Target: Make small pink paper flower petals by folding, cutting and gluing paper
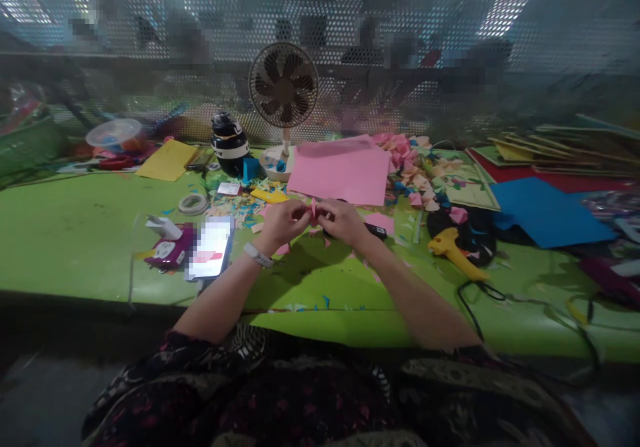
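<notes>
A small piece of pink paper [313, 211], seemingly folded, is pinched between my two hands above the green table. My left hand [286, 223], with a white band on its wrist, grips it from one side. My right hand [341, 222] has its fingers closed on the other side. Just beyond the hands lies a large pink sheet [340, 170]. Pink scraps [283, 249] are scattered below and around them. A dark tool, perhaps a cutter [376, 230], is partly hidden behind my right hand.
A lit phone [210, 250] and a purple box [173, 250] lie at left. Behind stand a fan [284, 87] and a black bottle [230, 144]. Folded paper pieces [417, 170] are heaped at back right, near a yellow glue gun [457, 254] with a cord and a blue sheet [545, 210].
</notes>
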{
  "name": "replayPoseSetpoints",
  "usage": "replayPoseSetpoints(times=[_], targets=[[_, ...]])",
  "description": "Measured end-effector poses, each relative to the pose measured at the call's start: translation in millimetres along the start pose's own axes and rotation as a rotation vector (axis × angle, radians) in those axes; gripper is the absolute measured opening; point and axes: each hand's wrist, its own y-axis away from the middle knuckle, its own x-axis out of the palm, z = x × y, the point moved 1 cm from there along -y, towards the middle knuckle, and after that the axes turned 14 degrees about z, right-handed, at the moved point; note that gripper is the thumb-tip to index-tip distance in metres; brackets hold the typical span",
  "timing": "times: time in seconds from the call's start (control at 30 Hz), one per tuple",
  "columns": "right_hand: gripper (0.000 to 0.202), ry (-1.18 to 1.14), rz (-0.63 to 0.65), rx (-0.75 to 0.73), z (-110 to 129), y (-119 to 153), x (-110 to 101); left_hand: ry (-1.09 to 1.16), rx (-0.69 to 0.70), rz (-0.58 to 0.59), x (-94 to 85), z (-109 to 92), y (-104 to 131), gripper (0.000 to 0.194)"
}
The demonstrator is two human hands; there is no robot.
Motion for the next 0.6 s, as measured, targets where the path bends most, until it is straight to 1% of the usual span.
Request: replayPoseSetpoints(times=[0.07, 0.13, 0.2, 0.23, 0.3, 0.37, 0.47, 0.53, 0.6], targets=[[0.015, 0.044, 0.002, 0.002, 0.0, -0.1, 1.0, -0.162, 0.047, -0.008, 0.1, -1.4, 1.1, 0.024], [0.016, -0.01, -0.003, 0.042, -0.8, 0.2, 1.3, -0.26, 0.089, -0.01, -0.1, -3.0, 1.9, 0.026], [0.016, -0.121, -0.015, 0.09, -1.8, 0.5, 0.9, -0.287, 0.115, -0.018, -1.3, -4.6, 2.4, 0.029], [0.016, -0.19, -0.029, 0.112, -2.4, 0.4, 0.4, -0.265, 0.12, -0.026, -2.3, -5.3, 2.6, 0.028], [0.013, -0.342, -0.071, 0.15, -3.6, -0.2, -1.2, -0.131, 0.109, -0.045, -4.6, -6.0, 2.6, 0.024], [0.013, -0.502, -0.116, 0.192, -4.9, -1.3, -3.3, 0.081, 0.073, -0.048, -6.1, -5.6, 2.0, 0.02], [0.018, -0.678, -0.169, 0.271, -6.4, -2.4, -5.9, 0.361, -0.001, -0.041, -5.5, -4.3, 0.3, 0.024], [0.02, -0.732, -0.182, 0.301, -6.5, -2.6, -6.2, 0.454, -0.043, -0.041, -3.7, -3.9, -0.7, 0.025], [0.02, -0.74, -0.179, 0.296, -6.0, -2.7, -5.0, 0.492, -0.075, -0.043, -1.4, -4.1, -1.5, 0.024]])
